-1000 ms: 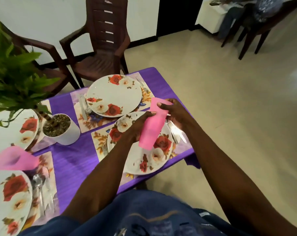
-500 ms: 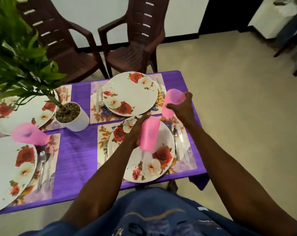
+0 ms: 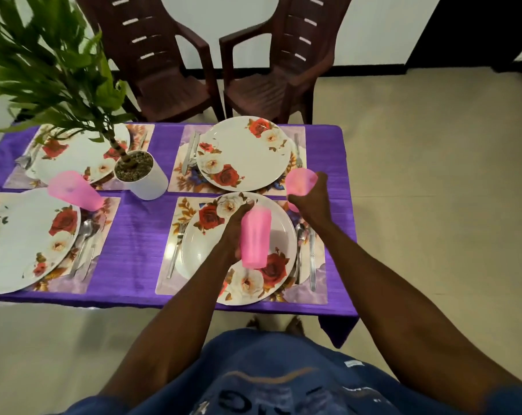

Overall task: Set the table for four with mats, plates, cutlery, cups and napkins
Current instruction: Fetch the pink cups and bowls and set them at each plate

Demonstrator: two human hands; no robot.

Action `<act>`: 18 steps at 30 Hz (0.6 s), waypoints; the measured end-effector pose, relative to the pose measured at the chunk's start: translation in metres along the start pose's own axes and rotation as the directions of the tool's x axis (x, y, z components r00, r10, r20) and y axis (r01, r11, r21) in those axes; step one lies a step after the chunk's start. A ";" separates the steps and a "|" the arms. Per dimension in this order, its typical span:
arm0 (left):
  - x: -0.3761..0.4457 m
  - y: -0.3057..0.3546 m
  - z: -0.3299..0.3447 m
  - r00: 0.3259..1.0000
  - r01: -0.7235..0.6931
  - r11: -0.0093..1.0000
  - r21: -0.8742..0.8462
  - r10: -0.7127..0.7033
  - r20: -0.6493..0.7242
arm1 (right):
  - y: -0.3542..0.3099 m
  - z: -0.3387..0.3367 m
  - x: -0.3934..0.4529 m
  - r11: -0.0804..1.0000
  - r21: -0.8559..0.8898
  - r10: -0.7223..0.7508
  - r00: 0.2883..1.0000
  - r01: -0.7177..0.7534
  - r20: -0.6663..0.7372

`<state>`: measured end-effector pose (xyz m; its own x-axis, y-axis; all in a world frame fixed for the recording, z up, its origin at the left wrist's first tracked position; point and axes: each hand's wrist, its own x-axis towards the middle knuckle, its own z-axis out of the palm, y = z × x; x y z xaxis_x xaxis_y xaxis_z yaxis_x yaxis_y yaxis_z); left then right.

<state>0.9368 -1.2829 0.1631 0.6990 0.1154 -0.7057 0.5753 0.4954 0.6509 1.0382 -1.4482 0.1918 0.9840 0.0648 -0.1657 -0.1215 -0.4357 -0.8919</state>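
Head view. The left hand (image 3: 234,232) has its fingers curled round a pink cup (image 3: 255,236), held above the near-right plate (image 3: 200,253). The right hand (image 3: 312,194) grips a second pink cup (image 3: 300,182) just beyond that plate's far-right edge, between it and the far-right plate (image 3: 243,152). A third pink cup (image 3: 74,190) stands left of the plate, past the potted plant (image 3: 141,172) on the purple bench (image 3: 134,229).

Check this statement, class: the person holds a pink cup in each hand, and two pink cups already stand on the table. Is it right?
Not quite. The head view shows only one pink cup standing on the table, by the plant pot. The left hand and right hand do each hold a pink cup.
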 end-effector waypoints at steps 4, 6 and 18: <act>-0.017 0.007 -0.002 1.000 0.006 0.992 -0.128 -0.006 -0.004 | 0.008 0.004 0.001 1.000 -0.014 0.009 0.999 -0.008 0.044; -0.018 0.009 -0.002 0.999 -0.017 0.988 -0.156 0.012 -0.037 | 0.007 0.003 0.001 0.999 -0.044 0.008 0.999 -0.007 0.036; -0.019 0.014 0.000 0.998 -0.032 0.983 -0.180 0.039 0.038 | 0.017 0.002 0.001 0.996 -0.056 0.073 0.994 -0.068 0.079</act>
<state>0.9314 -1.2780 0.1858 0.7370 0.1016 -0.6682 0.4670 0.6382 0.6121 1.0369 -1.4534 0.1759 0.9592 0.1037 -0.2629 -0.1810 -0.4890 -0.8533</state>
